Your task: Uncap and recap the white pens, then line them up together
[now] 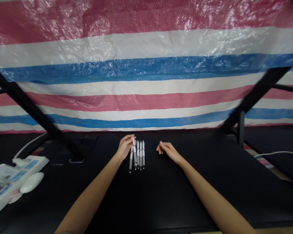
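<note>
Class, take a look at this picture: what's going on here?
A person is working with bare hands at a black table. Their left hand holds a slim grey-and-white pen, one of five lying close together, beside four other pens. Their right hand is open and near the pens, not touching them. A white power strip and a white computer mouse sit to the left, before a striped tarpaulin.

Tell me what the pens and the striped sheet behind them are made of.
The pens look like plastic: smooth barrels with a soft sheen, though their tips are too small to judge. The striped sheet looks like woven plastic tarpaulin, with a fine criss-cross weave and shiny, crinkled highlights.
</note>
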`<state>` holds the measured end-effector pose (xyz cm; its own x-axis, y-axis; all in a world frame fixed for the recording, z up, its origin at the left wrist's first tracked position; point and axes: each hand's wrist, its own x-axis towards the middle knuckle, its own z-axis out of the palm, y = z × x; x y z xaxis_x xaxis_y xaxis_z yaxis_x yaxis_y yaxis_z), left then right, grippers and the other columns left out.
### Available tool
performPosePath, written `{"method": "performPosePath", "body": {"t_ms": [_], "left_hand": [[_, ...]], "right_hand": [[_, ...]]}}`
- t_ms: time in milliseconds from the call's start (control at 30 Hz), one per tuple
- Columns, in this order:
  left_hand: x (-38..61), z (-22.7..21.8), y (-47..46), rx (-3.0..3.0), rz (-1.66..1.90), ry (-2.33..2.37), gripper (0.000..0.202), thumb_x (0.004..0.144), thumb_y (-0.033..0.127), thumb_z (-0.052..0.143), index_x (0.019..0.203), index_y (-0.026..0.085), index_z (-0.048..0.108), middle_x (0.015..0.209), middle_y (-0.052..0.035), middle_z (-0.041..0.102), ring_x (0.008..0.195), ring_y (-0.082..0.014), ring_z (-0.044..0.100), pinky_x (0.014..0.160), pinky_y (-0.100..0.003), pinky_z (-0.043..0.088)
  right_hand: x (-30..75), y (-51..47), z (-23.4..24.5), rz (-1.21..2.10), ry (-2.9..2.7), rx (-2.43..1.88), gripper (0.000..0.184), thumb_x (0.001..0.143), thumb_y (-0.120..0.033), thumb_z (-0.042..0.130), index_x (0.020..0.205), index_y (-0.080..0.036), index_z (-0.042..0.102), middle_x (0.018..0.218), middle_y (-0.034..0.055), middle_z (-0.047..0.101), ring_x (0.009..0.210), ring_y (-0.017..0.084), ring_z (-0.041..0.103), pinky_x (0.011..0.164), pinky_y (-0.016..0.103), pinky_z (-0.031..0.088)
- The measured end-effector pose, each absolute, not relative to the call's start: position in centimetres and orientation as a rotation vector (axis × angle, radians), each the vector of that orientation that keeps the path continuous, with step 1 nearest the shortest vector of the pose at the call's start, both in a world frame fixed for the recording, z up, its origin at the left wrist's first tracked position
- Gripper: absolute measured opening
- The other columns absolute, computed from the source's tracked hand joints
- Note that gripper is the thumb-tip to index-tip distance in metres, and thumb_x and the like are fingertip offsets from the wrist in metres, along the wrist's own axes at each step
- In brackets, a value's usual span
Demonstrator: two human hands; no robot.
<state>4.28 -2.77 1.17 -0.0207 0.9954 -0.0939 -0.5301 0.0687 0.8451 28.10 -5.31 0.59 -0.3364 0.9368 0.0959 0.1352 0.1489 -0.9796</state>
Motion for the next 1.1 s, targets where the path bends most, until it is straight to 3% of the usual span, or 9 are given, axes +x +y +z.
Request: {"method": "performPosePath", "body": {"t_ms": [267, 533, 667, 833, 933, 1000, 1100], "left_hand": [[4.2, 1.1, -2.8, 0.742, 1.387, 0.890, 0.015, 0.063, 0.013, 0.074, 0.075, 0.010, 0.066, 0.072, -0.0047, 0.067, 0.059, -0.0105, 0.061, 0.066, -0.025, 0.050], [4.8, 0.6, -3.2, 0.971, 1.460, 0.966, 0.030, 0.064, 0.027, 0.075, 0.090, 0.014, 0.068, 0.079, -0.0054, 0.069, 0.065, -0.0133, 0.062, 0.068, -0.027, 0.048], [4.9, 0.4, -3.2, 1.230, 1.462, 1.132, 0.023, 0.067, 0.024, 0.072, 0.089, 0.017, 0.071, 0.085, -0.0077, 0.070, 0.081, -0.0192, 0.062, 0.077, -0.029, 0.046], [4.4, 0.4, -3.1, 1.689, 1.398, 1.325, 0.014, 0.068, 0.014, 0.067, 0.078, 0.022, 0.072, 0.086, -0.0062, 0.067, 0.088, -0.0212, 0.058, 0.085, -0.032, 0.041], [3.5, 1.2, -2.9, 1.911, 1.294, 1.329, 0.011, 0.069, 0.016, 0.066, 0.076, 0.023, 0.071, 0.084, -0.0053, 0.065, 0.089, -0.0223, 0.055, 0.090, -0.035, 0.038], [2.4, 2.3, -2.8, 2.025, 1.202, 1.264, 0.012, 0.070, 0.019, 0.066, 0.080, 0.023, 0.071, 0.086, -0.0048, 0.064, 0.088, -0.0217, 0.055, 0.088, -0.033, 0.038], [0.4, 4.0, -2.8, 2.141, 0.899, 1.145, 0.024, 0.067, 0.024, 0.068, 0.091, 0.023, 0.069, 0.079, -0.0026, 0.063, 0.070, -0.0169, 0.056, 0.067, -0.025, 0.041]], "right_hand": [[28.0, -5.4, 0.8, 1.256, -1.646, -1.082, 0.061, 0.078, -0.071, 0.040, 0.066, -0.016, 0.064, 0.055, 0.0022, 0.055, 0.054, 0.012, 0.048, 0.056, 0.026, 0.039], [28.1, -5.4, 0.7, 1.247, -1.646, -1.072, 0.060, 0.079, -0.070, 0.040, 0.065, -0.016, 0.064, 0.054, 0.0023, 0.055, 0.053, 0.013, 0.048, 0.056, 0.026, 0.039], [28.0, -5.4, 0.7, 1.249, -1.647, -1.070, 0.062, 0.078, -0.071, 0.040, 0.065, -0.016, 0.064, 0.054, 0.0023, 0.055, 0.053, 0.012, 0.048, 0.055, 0.026, 0.039], [28.0, -5.4, 0.7, 1.261, -1.638, -1.063, 0.061, 0.077, -0.071, 0.041, 0.065, -0.016, 0.064, 0.054, 0.0020, 0.055, 0.053, 0.012, 0.048, 0.056, 0.026, 0.039], [28.1, -5.4, 0.7, 1.262, -1.638, -1.060, 0.060, 0.079, -0.070, 0.040, 0.065, -0.016, 0.064, 0.054, 0.0021, 0.055, 0.053, 0.012, 0.048, 0.056, 0.026, 0.038], [28.1, -5.4, 0.8, 1.262, -1.641, -1.064, 0.060, 0.079, -0.069, 0.040, 0.066, -0.016, 0.064, 0.055, 0.0022, 0.055, 0.053, 0.012, 0.049, 0.056, 0.026, 0.038], [28.1, -5.5, 0.9, 1.255, -1.645, -1.077, 0.061, 0.079, -0.070, 0.040, 0.066, -0.016, 0.064, 0.054, 0.0024, 0.055, 0.054, 0.012, 0.049, 0.056, 0.026, 0.039]]}}
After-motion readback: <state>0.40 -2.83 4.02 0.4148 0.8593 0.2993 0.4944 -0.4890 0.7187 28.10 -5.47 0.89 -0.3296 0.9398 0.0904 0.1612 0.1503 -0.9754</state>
